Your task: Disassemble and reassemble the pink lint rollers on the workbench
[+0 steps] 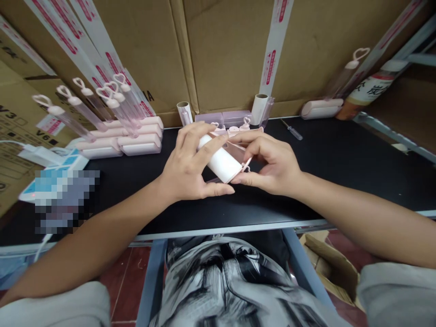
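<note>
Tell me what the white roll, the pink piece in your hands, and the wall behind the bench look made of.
White roll: matte, likely paper. Pink piece: smooth, probably moulded plastic, slight sheen. Wall: brown cardboard boxes, taped seams.

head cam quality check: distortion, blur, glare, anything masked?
Head view: strong wide-angle bowing, table edge and cardboard boxes curve. Light soft and even, no hard shadows or glare on the black top. Left hand, right hand and white roll are sharp. A pixelated patch masks the lower left.
</note>
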`<control>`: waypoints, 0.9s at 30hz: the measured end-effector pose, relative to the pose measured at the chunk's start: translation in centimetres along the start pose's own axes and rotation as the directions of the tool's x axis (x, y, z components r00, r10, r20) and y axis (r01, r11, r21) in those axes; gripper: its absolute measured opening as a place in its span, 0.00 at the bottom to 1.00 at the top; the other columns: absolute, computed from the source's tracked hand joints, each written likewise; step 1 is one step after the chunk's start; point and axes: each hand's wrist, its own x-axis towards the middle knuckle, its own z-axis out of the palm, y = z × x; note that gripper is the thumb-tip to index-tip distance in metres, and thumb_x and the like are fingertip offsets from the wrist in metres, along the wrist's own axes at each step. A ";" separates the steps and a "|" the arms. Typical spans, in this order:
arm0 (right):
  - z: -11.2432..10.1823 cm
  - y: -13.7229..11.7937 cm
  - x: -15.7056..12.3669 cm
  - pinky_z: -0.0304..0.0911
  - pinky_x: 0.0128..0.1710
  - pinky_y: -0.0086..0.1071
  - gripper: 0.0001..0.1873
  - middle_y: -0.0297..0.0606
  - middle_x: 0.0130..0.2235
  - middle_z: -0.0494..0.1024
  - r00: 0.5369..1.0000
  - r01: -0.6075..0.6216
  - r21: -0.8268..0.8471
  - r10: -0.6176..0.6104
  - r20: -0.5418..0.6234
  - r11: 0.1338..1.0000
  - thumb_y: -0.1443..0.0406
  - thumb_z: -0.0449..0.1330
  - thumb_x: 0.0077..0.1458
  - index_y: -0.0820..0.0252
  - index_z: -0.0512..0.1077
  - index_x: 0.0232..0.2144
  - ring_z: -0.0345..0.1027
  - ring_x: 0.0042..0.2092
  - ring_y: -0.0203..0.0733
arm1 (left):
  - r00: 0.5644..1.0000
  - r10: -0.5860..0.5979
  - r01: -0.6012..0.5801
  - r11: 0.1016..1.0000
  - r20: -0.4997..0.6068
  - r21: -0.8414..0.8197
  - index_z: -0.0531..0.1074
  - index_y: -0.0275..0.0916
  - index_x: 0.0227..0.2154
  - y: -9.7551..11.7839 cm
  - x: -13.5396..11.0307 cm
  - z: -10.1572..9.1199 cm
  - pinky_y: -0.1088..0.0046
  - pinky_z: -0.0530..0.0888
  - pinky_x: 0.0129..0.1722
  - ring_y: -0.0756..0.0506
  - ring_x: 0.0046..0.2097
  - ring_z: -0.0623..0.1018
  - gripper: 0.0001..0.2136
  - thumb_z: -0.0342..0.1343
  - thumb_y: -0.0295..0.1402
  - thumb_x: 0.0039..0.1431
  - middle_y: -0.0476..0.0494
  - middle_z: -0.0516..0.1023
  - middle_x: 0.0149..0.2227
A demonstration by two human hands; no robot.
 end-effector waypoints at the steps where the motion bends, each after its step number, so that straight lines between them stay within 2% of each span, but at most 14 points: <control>1: 0.0 0.0 0.0 0.72 0.56 0.51 0.21 0.46 0.51 0.84 0.999 0.045 -0.025 -0.045 -0.006 0.999 0.51 0.78 0.49 0.53 0.72 0.31 0.78 0.55 0.57 | 0.999 -0.047 0.047 0.999 0.006 -0.001 0.66 0.47 0.67 0.2 0.0 -0.1 0.36 0.66 0.64 0.24 0.66 0.68 0.48 0.62 0.70 0.49 0.29 0.67 0.66; 4: 0.1 0.2 -0.1 0.73 0.54 0.50 0.19 0.45 0.51 0.84 0.990 0.136 -0.080 -0.138 -0.014 0.987 0.54 0.76 0.53 0.53 0.71 0.33 0.80 0.53 0.56 | 0.991 -0.130 0.131 0.991 0.033 -0.017 0.69 0.47 0.64 0.7 0.2 -0.2 0.38 0.66 0.65 0.23 0.68 0.66 0.44 0.64 0.68 0.49 0.30 0.63 0.69; 8: 0.2 0.5 -0.2 0.74 0.47 0.47 0.19 0.43 0.48 0.85 0.983 0.184 -0.132 -0.184 0.007 0.974 0.54 0.76 0.53 0.53 0.70 0.33 0.80 0.48 0.53 | 0.993 -0.111 0.113 0.992 0.033 -0.059 0.71 0.43 0.61 0.7 0.2 -0.2 0.41 0.70 0.63 0.26 0.65 0.71 0.42 0.66 0.65 0.50 0.28 0.67 0.66; 18: -0.1 0.1 -0.4 0.74 0.41 0.45 0.23 0.41 0.44 0.86 0.985 0.173 -0.146 -0.175 -0.002 0.974 0.48 0.75 0.52 0.53 0.69 0.30 0.80 0.43 0.51 | 0.993 -0.115 0.116 0.993 -0.020 0.011 0.75 0.42 0.56 1.7 0.3 -0.5 0.47 0.74 0.59 0.30 0.59 0.76 0.42 0.63 0.70 0.48 0.30 0.73 0.60; 27: 0.5 0.6 -0.6 0.73 0.38 0.42 0.22 0.43 0.42 0.86 0.985 0.168 -0.095 -0.172 -0.031 0.981 0.51 0.77 0.50 0.55 0.70 0.27 0.79 0.39 0.48 | 0.998 -0.058 0.059 0.998 -0.027 0.005 0.77 0.40 0.54 1.4 0.4 -0.5 0.51 0.76 0.57 0.32 0.56 0.78 0.40 0.65 0.67 0.49 0.30 0.76 0.57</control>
